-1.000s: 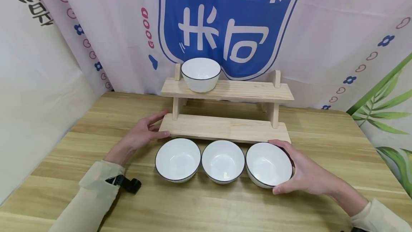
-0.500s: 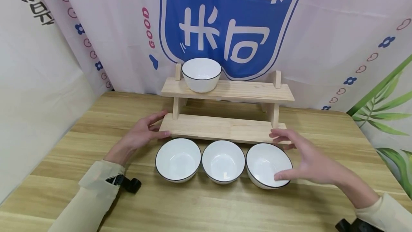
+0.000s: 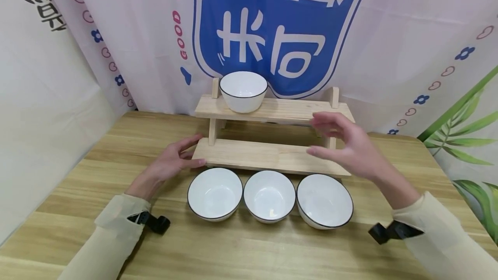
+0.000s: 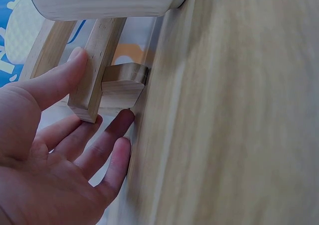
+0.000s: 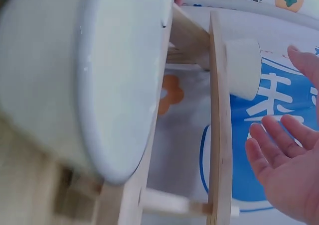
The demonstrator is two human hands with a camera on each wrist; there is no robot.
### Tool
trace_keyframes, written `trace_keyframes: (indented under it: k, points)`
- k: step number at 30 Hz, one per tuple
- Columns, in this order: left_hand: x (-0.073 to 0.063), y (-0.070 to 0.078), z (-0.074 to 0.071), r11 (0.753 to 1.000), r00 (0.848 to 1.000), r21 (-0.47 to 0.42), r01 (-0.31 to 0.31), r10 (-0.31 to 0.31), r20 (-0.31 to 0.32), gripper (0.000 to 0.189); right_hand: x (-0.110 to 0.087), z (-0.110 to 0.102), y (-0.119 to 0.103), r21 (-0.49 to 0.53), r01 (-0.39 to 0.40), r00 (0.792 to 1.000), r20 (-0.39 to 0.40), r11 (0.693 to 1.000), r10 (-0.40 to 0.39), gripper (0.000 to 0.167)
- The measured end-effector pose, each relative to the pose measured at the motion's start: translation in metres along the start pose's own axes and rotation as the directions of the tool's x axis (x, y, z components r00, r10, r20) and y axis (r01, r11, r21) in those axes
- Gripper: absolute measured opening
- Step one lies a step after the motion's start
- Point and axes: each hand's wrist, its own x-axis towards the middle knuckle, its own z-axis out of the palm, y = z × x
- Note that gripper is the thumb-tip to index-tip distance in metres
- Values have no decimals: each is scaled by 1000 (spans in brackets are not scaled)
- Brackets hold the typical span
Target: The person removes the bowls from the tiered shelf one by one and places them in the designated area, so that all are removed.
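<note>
A two-tier wooden shelf (image 3: 253, 154) stands at the back of the table. My left hand (image 3: 169, 161) grips the left end of its lower board; in the left wrist view the thumb lies along the board (image 4: 92, 75) and fingertips reach behind its corner. My right hand (image 3: 350, 146) is raised in front of the shelf's right end, fingers spread, holding nothing. A white bowl (image 3: 243, 92) with a dark rim sits on the upper tier's left side. Before the shelf stand a left bowl (image 3: 215, 193), a middle bowl (image 3: 269, 195) and a right bowl (image 3: 324, 200), all alike.
The wooden table (image 3: 249, 245) carries everything. A printed curtain (image 3: 389, 55) with a blue emblem hangs right behind the shelf. Small upright pegs (image 3: 334, 97) rise at both ends of the upper tier. A black wrist strap (image 3: 155, 223) sits on the left sleeve.
My right hand has let go of the right bowl, lifted off it and moved up toward the shelf. The bowls stay in their row; my left hand keeps its place.
</note>
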Motion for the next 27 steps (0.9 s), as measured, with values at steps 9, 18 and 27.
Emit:
trace_keyframes:
  k: [9,18,27]
  points:
    - [0,1,0,1000,1000,10,28,-28,2,94,47,23,-11,148,-94,995,-1,985,95,81]
    - [-1,2,0,1000,1000,12,23,-23,2,94,77,41,-11,225,-121,991,-28,967,131,83]
    - [0,0,0,1000,1000,17,21,-21,2,94,103,52,-11,236,-137,989,-21,962,146,87]
